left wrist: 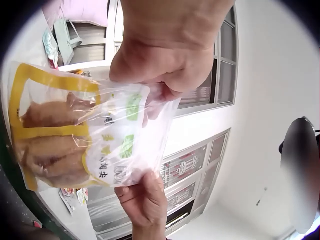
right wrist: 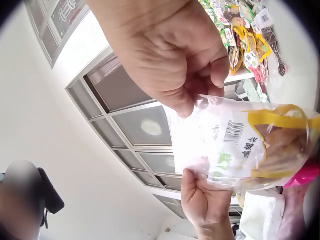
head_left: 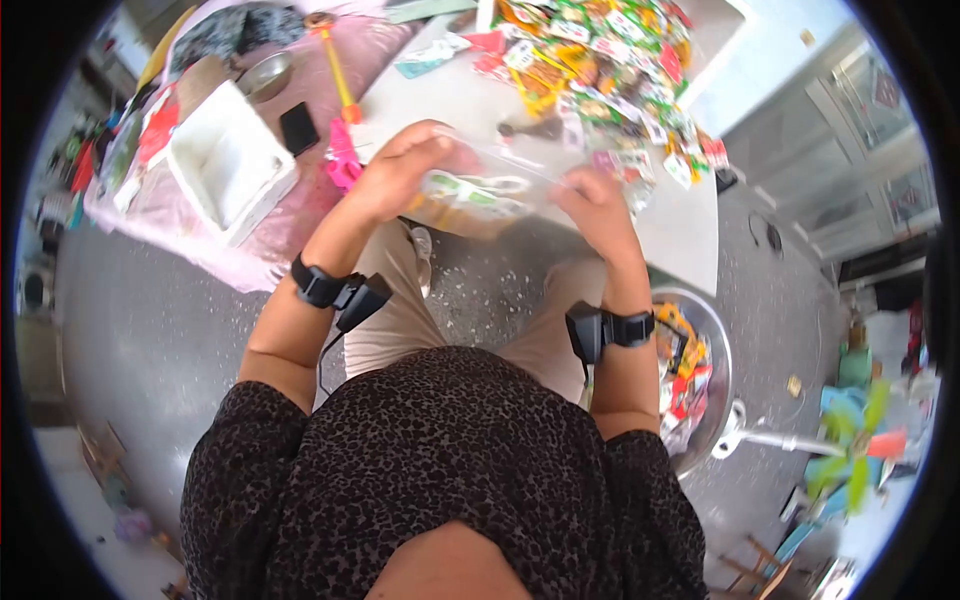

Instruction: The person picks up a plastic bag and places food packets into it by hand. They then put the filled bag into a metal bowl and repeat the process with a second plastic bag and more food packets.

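Between both hands, in front of the body, hangs a clear plastic food bag (head_left: 475, 200) with brown meat pieces inside. Yellow bands, green marks, dark lettering and a barcode are printed on the bag (left wrist: 65, 120). The left hand (head_left: 400, 170) pinches one top corner between thumb and fingers. At the opposite top corner, the right hand (head_left: 598, 212) pinches the film, so the top edge is stretched straight between them. The meat sits in the lower part of the bag (right wrist: 282, 145), while the part near the hands is flat.
A heap of colourful snack packets (head_left: 610, 50) covers the far part of the white table (head_left: 690, 230). To the left are a white foam box (head_left: 225, 165), a black phone (head_left: 299, 129) and pink-handled scissors (head_left: 343, 160). A metal basin (head_left: 722, 370) with packets stands at lower right.
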The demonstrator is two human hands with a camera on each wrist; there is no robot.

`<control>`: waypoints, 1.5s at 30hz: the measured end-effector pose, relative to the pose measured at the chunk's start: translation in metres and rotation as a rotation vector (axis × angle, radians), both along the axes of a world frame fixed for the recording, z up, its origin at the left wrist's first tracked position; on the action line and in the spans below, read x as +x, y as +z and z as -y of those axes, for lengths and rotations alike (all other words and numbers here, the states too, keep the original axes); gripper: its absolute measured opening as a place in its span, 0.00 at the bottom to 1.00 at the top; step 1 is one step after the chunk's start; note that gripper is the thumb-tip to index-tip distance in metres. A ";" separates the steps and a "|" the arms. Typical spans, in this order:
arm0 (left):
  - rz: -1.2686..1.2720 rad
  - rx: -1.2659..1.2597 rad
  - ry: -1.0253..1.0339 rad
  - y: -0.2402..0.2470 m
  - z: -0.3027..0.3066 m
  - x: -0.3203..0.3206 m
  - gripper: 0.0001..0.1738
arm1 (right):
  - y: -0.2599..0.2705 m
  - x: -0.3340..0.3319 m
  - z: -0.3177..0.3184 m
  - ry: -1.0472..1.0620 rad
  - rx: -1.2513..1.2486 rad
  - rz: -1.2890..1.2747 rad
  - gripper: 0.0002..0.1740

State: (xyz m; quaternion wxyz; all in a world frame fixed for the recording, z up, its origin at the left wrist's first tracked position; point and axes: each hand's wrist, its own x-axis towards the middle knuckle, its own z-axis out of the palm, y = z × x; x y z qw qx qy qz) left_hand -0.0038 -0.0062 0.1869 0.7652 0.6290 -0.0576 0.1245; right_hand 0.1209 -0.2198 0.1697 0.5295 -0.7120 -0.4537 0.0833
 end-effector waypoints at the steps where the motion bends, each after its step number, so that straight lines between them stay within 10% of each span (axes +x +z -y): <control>1: -0.045 0.008 -0.024 0.001 0.003 -0.004 0.12 | -0.003 -0.001 0.004 0.012 -0.004 0.033 0.07; 19: -0.314 0.068 -0.339 -0.073 0.019 -0.017 0.12 | -0.013 -0.067 0.061 0.064 -0.259 0.160 0.10; 27: -0.394 0.814 0.033 -0.145 -0.033 0.001 0.12 | -0.005 -0.057 0.201 -0.437 -0.265 0.065 0.05; 33: -0.090 1.476 0.198 -0.175 -0.040 -0.009 0.13 | -0.068 -0.064 0.305 -0.761 -0.361 -0.308 0.05; 45: -0.225 1.470 0.233 -0.176 -0.035 -0.008 0.14 | -0.261 -0.136 0.507 -1.167 -0.936 -0.260 0.08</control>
